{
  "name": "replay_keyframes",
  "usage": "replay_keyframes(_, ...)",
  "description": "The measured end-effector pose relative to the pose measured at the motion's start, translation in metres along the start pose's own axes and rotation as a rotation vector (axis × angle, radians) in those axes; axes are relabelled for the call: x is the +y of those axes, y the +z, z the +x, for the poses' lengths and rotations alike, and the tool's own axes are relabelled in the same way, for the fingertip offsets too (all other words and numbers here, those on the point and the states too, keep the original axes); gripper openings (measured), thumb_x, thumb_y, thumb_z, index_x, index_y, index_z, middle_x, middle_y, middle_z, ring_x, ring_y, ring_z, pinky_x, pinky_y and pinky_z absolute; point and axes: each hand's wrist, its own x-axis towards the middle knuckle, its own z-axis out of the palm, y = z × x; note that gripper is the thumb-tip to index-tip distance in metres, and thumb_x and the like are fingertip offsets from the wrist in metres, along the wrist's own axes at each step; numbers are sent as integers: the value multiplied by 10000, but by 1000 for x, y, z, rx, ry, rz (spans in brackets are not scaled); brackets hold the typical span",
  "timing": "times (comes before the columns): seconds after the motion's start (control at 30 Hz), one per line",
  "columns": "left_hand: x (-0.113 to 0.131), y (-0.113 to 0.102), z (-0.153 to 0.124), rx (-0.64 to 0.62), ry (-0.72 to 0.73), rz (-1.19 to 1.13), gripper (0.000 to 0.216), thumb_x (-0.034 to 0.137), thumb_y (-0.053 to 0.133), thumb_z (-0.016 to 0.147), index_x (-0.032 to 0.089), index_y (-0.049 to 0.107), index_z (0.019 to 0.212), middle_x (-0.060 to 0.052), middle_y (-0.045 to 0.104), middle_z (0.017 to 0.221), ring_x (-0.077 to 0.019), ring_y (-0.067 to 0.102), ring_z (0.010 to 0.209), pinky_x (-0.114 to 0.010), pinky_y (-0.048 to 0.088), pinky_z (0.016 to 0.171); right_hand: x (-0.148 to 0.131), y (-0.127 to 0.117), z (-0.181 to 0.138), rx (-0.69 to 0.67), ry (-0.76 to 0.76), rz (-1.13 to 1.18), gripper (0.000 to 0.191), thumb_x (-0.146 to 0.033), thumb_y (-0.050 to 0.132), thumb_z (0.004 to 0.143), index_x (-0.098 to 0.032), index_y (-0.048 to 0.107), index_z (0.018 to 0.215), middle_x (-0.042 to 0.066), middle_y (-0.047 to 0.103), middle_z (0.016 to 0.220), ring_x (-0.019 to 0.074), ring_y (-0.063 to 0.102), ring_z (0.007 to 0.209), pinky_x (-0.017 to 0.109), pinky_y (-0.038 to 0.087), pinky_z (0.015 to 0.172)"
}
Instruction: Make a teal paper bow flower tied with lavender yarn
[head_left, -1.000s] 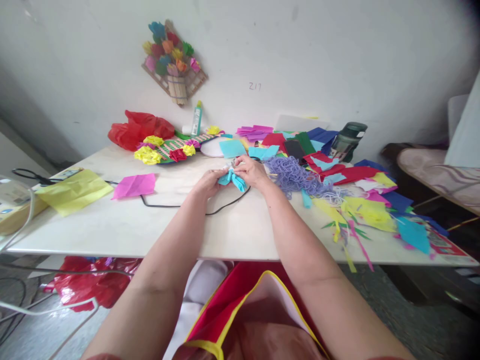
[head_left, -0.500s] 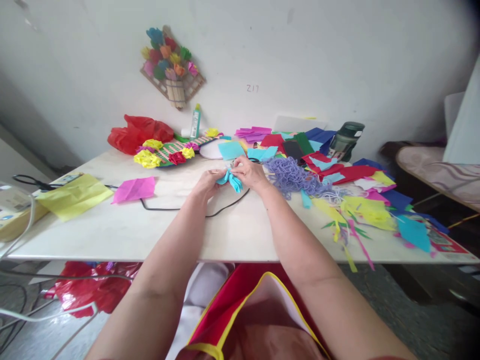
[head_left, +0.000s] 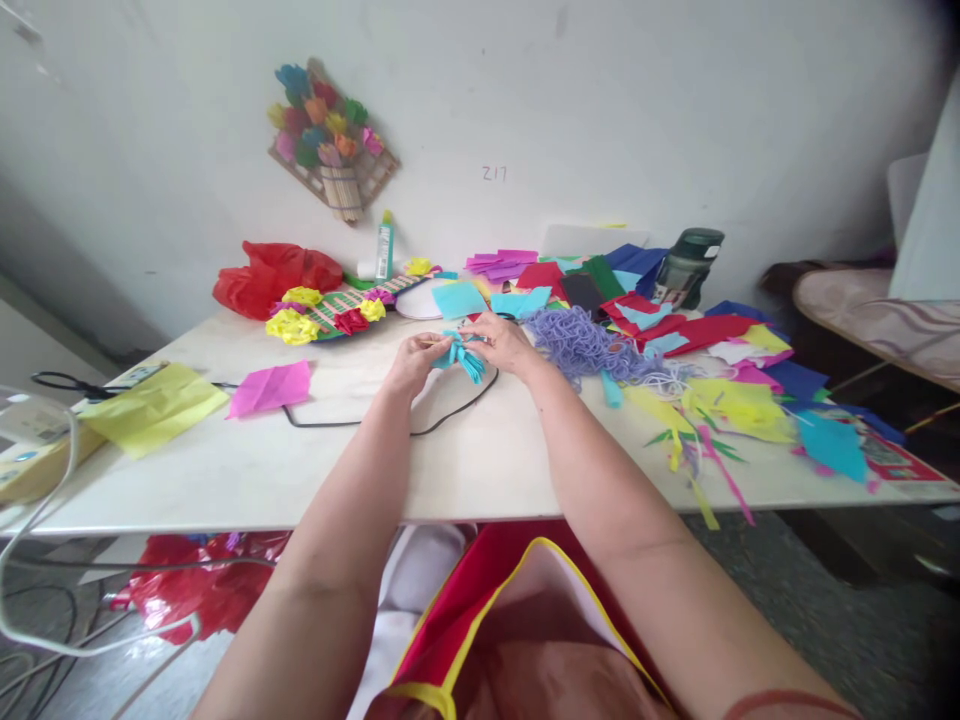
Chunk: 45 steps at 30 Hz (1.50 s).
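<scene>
Over the middle of the table, a gathered turquoise crepe paper flower is held between my two hands. My left hand pinches its left side, with a thin pale stick or strip showing at the fingertips. On the other side, my right hand has its fingers closed on the paper's upper right edge. A black cord curves along the table beneath them. Just right of my right hand lies a heap of purple yarn. Flat turquoise sheets lie behind the hands.
A green board with paper flowers and a red plastic bag stand at back left. Pink and yellow paper lie left. A dark bottle stands back right, near paper scraps. A white cable hangs front left.
The view has shifted slightly. Both hands stay at the turquoise flower; the fingers of my right hand have spread a little along its edge, and the pale strip by my left fingertips shows more.
</scene>
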Motion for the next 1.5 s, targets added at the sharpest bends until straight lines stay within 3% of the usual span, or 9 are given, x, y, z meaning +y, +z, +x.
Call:
replay_keyframes(0.27,-5,-6,3,-8,-1,4,285,297,840,534,118,678,687,-20,646,595,-92,546,510,-211,390,509,0,-1,2,81,93,118,118,-252,601,776,-144,606,823,43,609,815,134,522,721,249,403,682)
replay_keyframes(0.43,-5,-6,2,-1,-7,21,281,301,839,536,115,677,672,-20,632,567,-91,522,481,-216,375,486,4,4,3,74,66,199,106,-237,595,746,-159,575,677,20,594,720,125,512,678,241,393,650)
replay_keyframes(0.67,-6,-7,2,3,1,36,290,316,836,535,119,676,676,-17,632,576,-94,527,496,-222,381,503,9,9,3,72,56,338,74,-213,614,713,-147,628,682,13,617,677,119,535,639,239,417,629)
replay_keyframes(0.83,-7,-7,2,-30,-28,9,306,338,835,537,120,661,662,-9,621,576,-96,535,510,-226,399,524,7,7,4,52,76,402,132,-220,632,735,-143,718,798,58,701,825,139,611,729,247,458,676)
replay_keyframes(1.13,-4,-4,-1,-60,-102,-16,366,360,858,483,110,659,664,-22,651,612,-127,606,584,-274,497,653,-6,-5,0,-133,143,171,239,-295,608,827,-185,749,986,54,749,868,159,666,775,238,460,701)
replay_keyframes(1.3,-5,-4,-1,-64,-95,-22,341,340,850,515,104,657,670,-17,641,593,-117,596,560,-259,499,631,-7,-5,2,-141,118,64,231,-311,609,835,-234,743,1007,48,738,990,176,667,903,242,456,760)
replay_keyframes(1.5,-7,-4,0,-32,-130,-99,289,277,832,563,99,667,720,-33,664,653,-135,628,618,-299,529,694,-14,-7,3,-139,80,-136,230,-319,574,860,-258,739,1008,49,719,990,174,638,887,253,421,728)
